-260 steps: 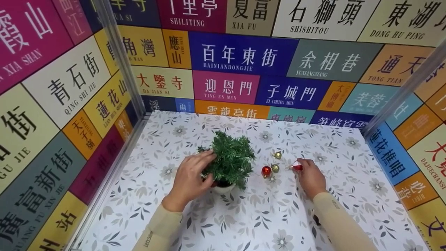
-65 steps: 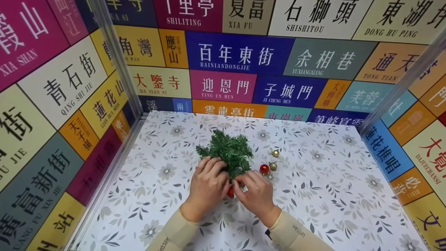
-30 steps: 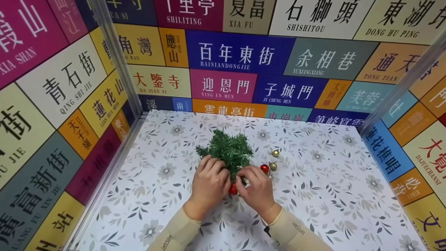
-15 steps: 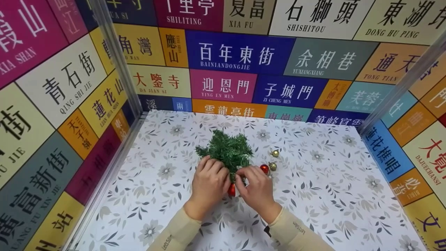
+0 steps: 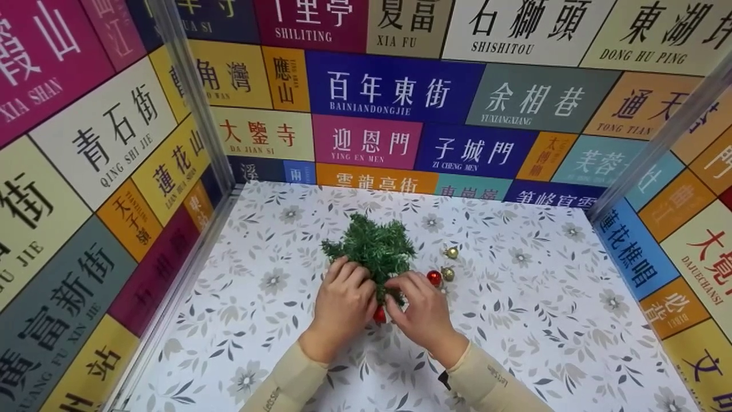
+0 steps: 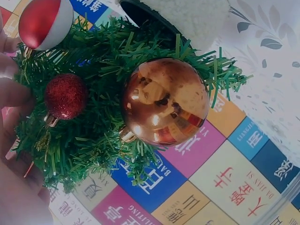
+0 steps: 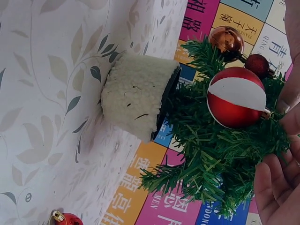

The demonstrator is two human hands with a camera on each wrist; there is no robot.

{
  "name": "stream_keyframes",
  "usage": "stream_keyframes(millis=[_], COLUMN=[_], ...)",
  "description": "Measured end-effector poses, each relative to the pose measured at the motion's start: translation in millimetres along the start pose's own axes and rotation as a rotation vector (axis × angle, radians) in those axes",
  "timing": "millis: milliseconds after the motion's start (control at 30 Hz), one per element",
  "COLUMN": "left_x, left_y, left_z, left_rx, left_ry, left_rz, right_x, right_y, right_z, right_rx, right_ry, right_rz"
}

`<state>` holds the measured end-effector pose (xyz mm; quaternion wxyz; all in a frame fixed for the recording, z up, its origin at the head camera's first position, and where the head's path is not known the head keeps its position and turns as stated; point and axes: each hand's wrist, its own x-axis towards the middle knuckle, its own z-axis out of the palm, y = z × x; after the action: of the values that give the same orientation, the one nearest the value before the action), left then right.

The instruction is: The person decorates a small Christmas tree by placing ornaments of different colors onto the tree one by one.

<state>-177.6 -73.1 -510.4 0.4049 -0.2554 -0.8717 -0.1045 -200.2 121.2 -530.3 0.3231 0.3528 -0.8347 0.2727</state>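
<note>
A small green artificial tree [image 5: 374, 243] stands on the table. My left hand [image 5: 346, 297] holds its near left side, fingers curled among the branches. Opposite it, my right hand [image 5: 420, 303] has thumb and fingertips curled at a near branch. Between the hands is a red-and-white ball [image 5: 379, 313], its cap close to fingertips in the right wrist view. A copper ball [image 6: 166, 102] and a small glittery red ball [image 6: 66, 96] hang on the branches in the left wrist view. Whitish fleecy material covers the pot [image 7: 136, 93]. The exact fingertip contact is partly hidden.
To the right of the tree lie a shiny red ball [image 5: 434, 278] and two small gold balls, one [image 5: 448, 273] beside the red and another [image 5: 452, 252] farther back. The floral-patterned tabletop [image 5: 543, 320] is bounded by sign-covered panels at the back and sides.
Earliest, my right hand held the red-and-white ball on the table at right; now ball and hand are at the tree's front. Since half a second ago, my right thumb and forefinger have shifted slightly.
</note>
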Motion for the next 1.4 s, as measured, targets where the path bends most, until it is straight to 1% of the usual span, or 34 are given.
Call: stream_keyframes(millis=[133, 267, 433, 600, 733, 800, 867, 933, 1033, 1133, 1200, 1300, 1400], left_x=[-0.5, -0.1, -1.5, -1.9, -2.9, -4.0, -5.3, -6.5, -7.5, -8.2, -8.4, -8.7, -9.4], left_y=[-0.2, -0.7, -0.8, -1.7, -3.3, -4.2, -5.3, -6.2, -7.0, -6.9, -6.4, -5.6, -5.5], left_z=[0.3, 0.1, 0.2, -0.8, -1.8, -2.1, -2.1, -1.6, -0.3, 1.7, 2.8, 3.6, 4.0], left_rx=[-0.014, -0.033, -0.051, -0.063, -0.070, -0.070, -0.078, -0.089, -0.104, -0.092, -0.069, -0.042, -0.021], left_ry=[-0.004, 0.006, 0.048, 0.105, 0.160, 0.182, 0.189, 0.178, 0.135, 0.096, 0.071, 0.045, 0.024], left_rz=[0.002, 0.006, 0.010, 0.014, -0.017, -0.047, -0.081, -0.121, -0.180, -0.222, -0.237, -0.260, -0.279], right_x=[-1.2, -1.3, -2.5, -6.8, -11.1, -13.2, -15.9, -19.5, -26.8, -35.2, -40.9, -50.0, -59.7], right_y=[0.9, 0.8, 2.0, 5.3, 11.1, 15.5, 20.8, 26.9, 37.4, 49.9, 59.8, 77.1, 95.7], right_z=[-0.7, -2.3, -2.4, -4.2, -8.0, -10.2, -12.2, -14.0, -16.0, -17.1, -17.7, -18.9, -20.6], right_rx=[0.021, 0.043, 0.053, 0.026, 0.027, 0.026, 0.014, 0.001, -0.021, -0.052, -0.070, -0.093, -0.107], right_ry=[-0.006, -0.002, 0.018, 0.056, 0.087, 0.094, 0.091, 0.079, 0.055, 0.024, -0.002, -0.053, -0.128], right_rz=[0.010, 0.010, -0.004, -0.016, -0.018, -0.013, -0.002, 0.012, 0.033, 0.054, 0.078, 0.149, 0.263])
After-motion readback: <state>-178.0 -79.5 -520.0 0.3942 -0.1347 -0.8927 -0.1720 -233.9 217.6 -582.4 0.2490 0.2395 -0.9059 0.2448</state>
